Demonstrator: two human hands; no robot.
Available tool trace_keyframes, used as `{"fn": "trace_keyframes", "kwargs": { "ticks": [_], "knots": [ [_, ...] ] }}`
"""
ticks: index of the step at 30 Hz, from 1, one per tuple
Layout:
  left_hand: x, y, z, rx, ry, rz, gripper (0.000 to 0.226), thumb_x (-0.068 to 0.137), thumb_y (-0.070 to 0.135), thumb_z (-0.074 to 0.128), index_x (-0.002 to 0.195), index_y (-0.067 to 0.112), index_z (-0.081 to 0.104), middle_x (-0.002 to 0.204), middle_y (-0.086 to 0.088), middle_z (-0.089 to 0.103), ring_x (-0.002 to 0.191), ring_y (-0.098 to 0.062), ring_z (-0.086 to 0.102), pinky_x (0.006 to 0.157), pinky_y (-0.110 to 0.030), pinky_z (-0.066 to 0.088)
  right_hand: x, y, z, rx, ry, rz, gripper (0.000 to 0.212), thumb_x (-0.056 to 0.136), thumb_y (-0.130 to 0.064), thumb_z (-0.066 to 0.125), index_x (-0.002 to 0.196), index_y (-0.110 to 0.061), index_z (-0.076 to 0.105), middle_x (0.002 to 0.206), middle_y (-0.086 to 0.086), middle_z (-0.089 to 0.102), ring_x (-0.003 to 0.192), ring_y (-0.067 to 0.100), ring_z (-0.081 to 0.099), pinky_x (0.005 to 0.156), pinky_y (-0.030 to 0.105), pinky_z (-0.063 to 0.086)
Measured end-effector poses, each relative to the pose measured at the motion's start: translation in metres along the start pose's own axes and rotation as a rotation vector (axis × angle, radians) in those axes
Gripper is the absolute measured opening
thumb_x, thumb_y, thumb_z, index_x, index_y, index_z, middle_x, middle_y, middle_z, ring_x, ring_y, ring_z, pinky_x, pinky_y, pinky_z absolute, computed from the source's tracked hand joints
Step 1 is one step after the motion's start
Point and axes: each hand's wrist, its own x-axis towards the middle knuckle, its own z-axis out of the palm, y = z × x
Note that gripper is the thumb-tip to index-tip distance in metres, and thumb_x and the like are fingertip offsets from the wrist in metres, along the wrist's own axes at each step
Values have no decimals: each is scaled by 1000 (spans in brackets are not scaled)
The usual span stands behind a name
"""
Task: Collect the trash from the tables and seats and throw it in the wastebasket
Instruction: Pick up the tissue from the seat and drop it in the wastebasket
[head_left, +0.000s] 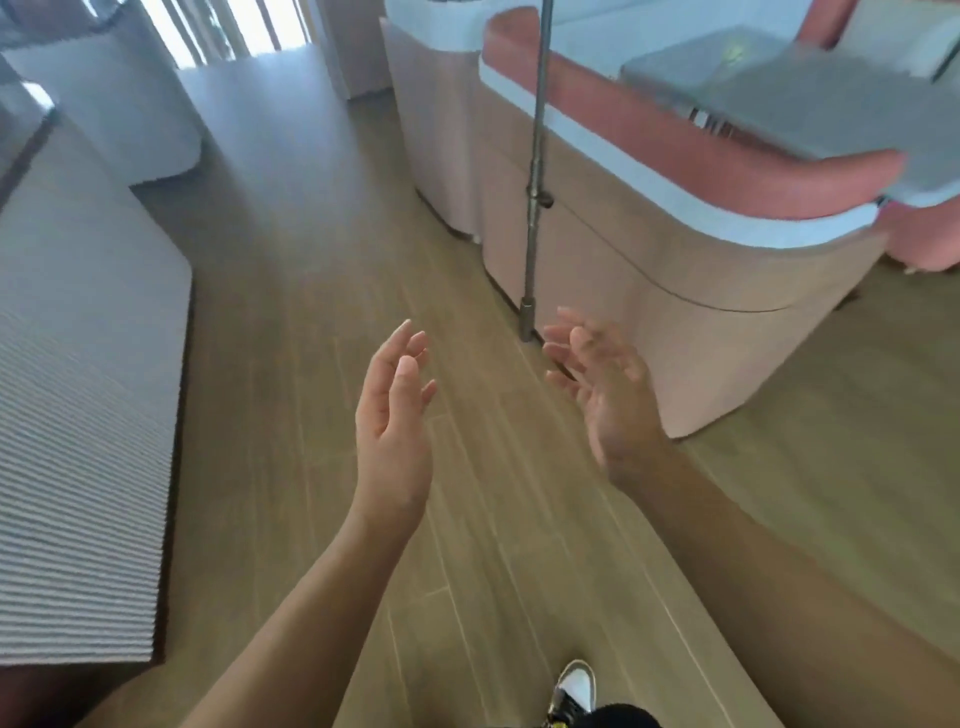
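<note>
My left hand (395, 415) and my right hand (602, 389) are raised in front of me over the wooden floor, palms turned toward each other, fingers straight and relaxed. Neither holds anything. To the right stands a booth seat (675, 171) with a pink backrest and white edge, and behind it a grey table (810, 98). A small pale thing lies on that table's far part, too blurred to identify. No wastebasket shows in this view.
A metal pole (535, 171) stands on the floor just ahead of my right hand. A ribbed grey counter (78, 415) runs along the left. A second booth (431, 104) stands further back. Wooden floor (322, 249) stretches ahead between them. My shoe (574, 686) is at the bottom.
</note>
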Motion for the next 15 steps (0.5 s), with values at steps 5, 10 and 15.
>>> {"fn": "trace_keyframes", "kwargs": {
  "ticks": [5, 10, 15],
  "knots": [
    [-7, -7, 122, -38, -194, -5, 45, 97, 54, 47, 137, 39, 62, 143, 5, 66, 136, -8, 59, 111, -40, 52, 8, -39, -112, -29, 169, -43, 32, 93, -43, 62, 120, -29, 71, 115, -8, 74, 119, 17, 67, 114, 48, 49],
    [-11, -14, 228, -71, -392, -25, 44, 98, 54, 47, 137, 39, 60, 145, 4, 65, 136, -7, 59, 115, -42, 48, 7, -70, -205, -55, 333, -99, 38, 88, -54, 66, 118, -32, 73, 121, -1, 72, 123, 26, 64, 115, 56, 46],
    [-12, -30, 341, -121, -588, -65, 31, 103, 40, 44, 131, 40, 59, 141, 5, 65, 133, -7, 61, 111, -37, 51, 11, -95, -293, -53, 520, -147, 40, 83, -57, 66, 116, -35, 74, 118, -2, 74, 115, 20, 66, 107, 50, 49]
  ]
}}
